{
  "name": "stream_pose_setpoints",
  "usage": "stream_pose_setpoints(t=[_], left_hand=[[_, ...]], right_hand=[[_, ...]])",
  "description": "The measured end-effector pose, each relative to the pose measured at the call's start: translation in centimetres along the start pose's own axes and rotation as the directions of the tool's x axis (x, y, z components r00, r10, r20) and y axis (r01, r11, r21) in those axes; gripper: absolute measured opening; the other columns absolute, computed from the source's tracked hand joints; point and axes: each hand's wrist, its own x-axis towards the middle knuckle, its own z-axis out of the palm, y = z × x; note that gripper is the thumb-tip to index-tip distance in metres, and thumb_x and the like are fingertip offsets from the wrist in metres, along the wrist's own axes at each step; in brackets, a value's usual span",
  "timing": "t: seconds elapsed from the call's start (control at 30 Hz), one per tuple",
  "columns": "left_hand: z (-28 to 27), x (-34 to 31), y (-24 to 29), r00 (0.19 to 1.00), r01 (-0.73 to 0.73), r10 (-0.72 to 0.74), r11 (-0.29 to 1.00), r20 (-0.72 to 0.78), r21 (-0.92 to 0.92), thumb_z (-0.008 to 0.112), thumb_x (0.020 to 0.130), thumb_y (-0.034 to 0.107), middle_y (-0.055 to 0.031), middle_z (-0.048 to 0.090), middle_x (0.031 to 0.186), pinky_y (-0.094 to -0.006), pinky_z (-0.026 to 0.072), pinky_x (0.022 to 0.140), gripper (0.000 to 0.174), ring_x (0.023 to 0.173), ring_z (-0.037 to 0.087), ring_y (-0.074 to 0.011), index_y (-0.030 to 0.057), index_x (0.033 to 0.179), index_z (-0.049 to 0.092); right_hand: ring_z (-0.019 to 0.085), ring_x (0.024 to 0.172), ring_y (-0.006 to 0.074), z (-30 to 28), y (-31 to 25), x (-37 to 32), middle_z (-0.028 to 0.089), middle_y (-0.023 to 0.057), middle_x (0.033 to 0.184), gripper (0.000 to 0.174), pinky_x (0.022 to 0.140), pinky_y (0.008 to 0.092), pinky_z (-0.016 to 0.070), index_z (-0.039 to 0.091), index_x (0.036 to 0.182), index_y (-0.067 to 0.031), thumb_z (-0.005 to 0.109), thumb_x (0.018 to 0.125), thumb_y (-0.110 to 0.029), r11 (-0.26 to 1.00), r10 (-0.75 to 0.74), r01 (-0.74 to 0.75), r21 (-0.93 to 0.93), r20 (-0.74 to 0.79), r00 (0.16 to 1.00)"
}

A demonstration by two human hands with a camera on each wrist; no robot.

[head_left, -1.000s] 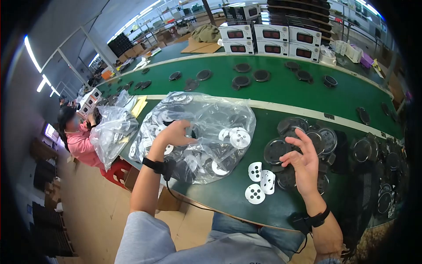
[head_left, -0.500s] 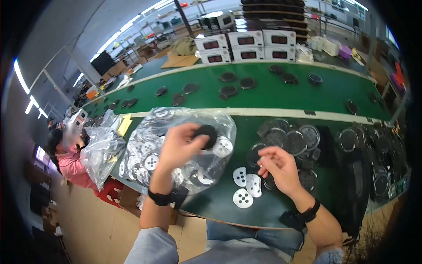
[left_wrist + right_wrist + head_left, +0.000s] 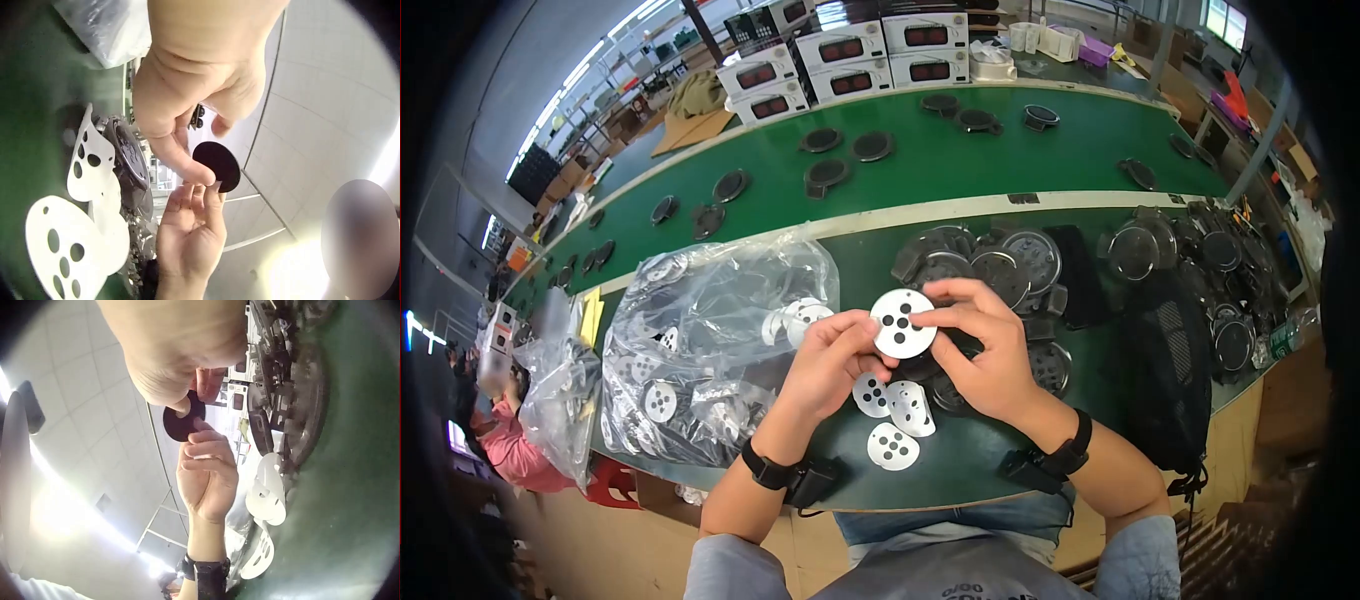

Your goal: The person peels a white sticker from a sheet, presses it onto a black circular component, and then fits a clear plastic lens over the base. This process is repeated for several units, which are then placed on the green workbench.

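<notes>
In front of me, both hands hold one round disc point(image 3: 903, 326), white with several dark holes on the face toward the head camera. Its other face looks plain black point(image 3: 217, 167) in the wrist views. My left hand point(image 3: 830, 365) pinches the disc's left edge. From the right, my right hand point(image 3: 985, 350) holds it, thumb near the lower edge and index fingertip on the white face. Below the hands lie three loose white perforated pieces point(image 3: 893, 447) on the green table, one of them bent. Behind my right hand, dark round ring-rimmed parts point(image 3: 1000, 275) are piled.
A clear plastic bag point(image 3: 720, 300) full of white perforated discs lies on the left. More dark parts point(image 3: 1230, 250) and a black mesh bag point(image 3: 1152, 360) are on the right. Beyond a pale rail, a green belt point(image 3: 770, 235) carries dark round parts. White boxes point(image 3: 845, 60) stand behind it.
My left hand has come away from over the plastic bag to the right, bringing the disc, its dark face showing earlier. My right hand has met it and now holds the disc too. The head view has shifted right.
</notes>
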Motion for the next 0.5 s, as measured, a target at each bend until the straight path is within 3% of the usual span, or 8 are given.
stream_pose_setpoints(t=[0.03,0.07,0.1,0.17,0.23,0.5], left_hand=[[0.9,-0.1,0.2,0.995,-0.061,0.062,0.998,-0.074,0.012,0.063,0.098,0.016,-0.0124,0.071,0.092,-0.027,0.0584,0.066,0.022,0.076,0.069,-0.0168,-0.0045,0.105,0.067],[1.2,-0.1,0.1,0.987,-0.105,0.113,0.991,-0.11,0.077,0.064,0.097,0.015,-0.0127,0.072,0.093,-0.0273,0.0587,0.067,0.022,0.077,0.069,-0.0167,-0.0051,0.105,0.067],[1.3,-0.2,-0.1,0.976,-0.143,0.164,0.979,-0.141,0.145,0.065,0.097,0.015,-0.013,0.072,0.094,-0.0277,0.059,0.069,0.022,0.079,0.069,-0.0166,-0.0056,0.106,0.067],[1.4,-0.6,-0.6,0.962,-0.174,0.221,0.948,-0.158,0.268,0.068,0.094,0.008,-0.0145,0.072,0.096,-0.0294,0.0598,0.075,0.02,0.084,0.07,-0.0173,-0.0067,0.106,0.068],[1.9,-0.9,-1.3,0.959,-0.232,0.26,0.948,-0.109,0.217,0.068,0.093,0.005,-0.0149,0.072,0.097,-0.0311,0.0601,0.077,0.018,0.085,0.07,-0.0184,-0.0067,0.107,0.068],[1.8,-0.7,-2.6,0.951,-0.305,0.308,0.943,-0.007,0.134,0.066,0.093,0.001,-0.015,0.069,0.102,-0.0344,0.0598,0.083,0.015,0.09,0.069,-0.0206,-0.0067,0.107,0.067]], right_hand=[[0.064,0.083,0.0215,-0.1,-0.3,0.2,0.062,0.0125,0.107,0.027,0.075,0.0327,0.0526,0.074,0.104,-0.0072,0.068,0.079,0.003,0.991,-0.03,0.028,-0.128,-0.013,0.999],[0.064,0.082,0.0229,-0.2,-0.7,0.4,0.062,0.0125,0.106,0.028,0.076,0.0339,0.0525,0.074,0.104,-0.0071,0.069,0.078,0.003,0.966,-0.064,0.055,-0.254,-0.024,0.998],[0.063,0.079,0.0227,-0.4,-1.1,0.4,0.062,0.011,0.101,0.028,0.07,0.033,0.052,0.073,0.102,-0.0056,0.069,0.075,0.003,0.965,-0.053,0.043,-0.257,-0.035,0.998],[0.063,0.077,0.0205,-0.3,-1.2,0.0,0.062,0.0097,0.098,0.025,0.066,0.0303,0.0514,0.072,0.1,-0.0046,0.071,0.076,0.001,0.99,-0.011,0.011,-0.138,0.006,1.0],[0.063,0.071,0.0165,0.0,-1.6,-0.2,0.064,0.0081,0.095,0.021,0.058,0.0264,0.0502,0.071,0.099,-0.0035,0.073,0.078,-0.002,0.999,0.023,-0.022,-0.046,0.03,0.999],[0.067,0.072,0.0159,0.3,-0.5,-0.6,0.07,0.0101,0.091,0.016,0.063,0.0261,0.0543,0.072,0.096,-0.0003,0.075,0.08,-0.002,0.989,0.112,-0.116,0.09,0.053,0.992]])
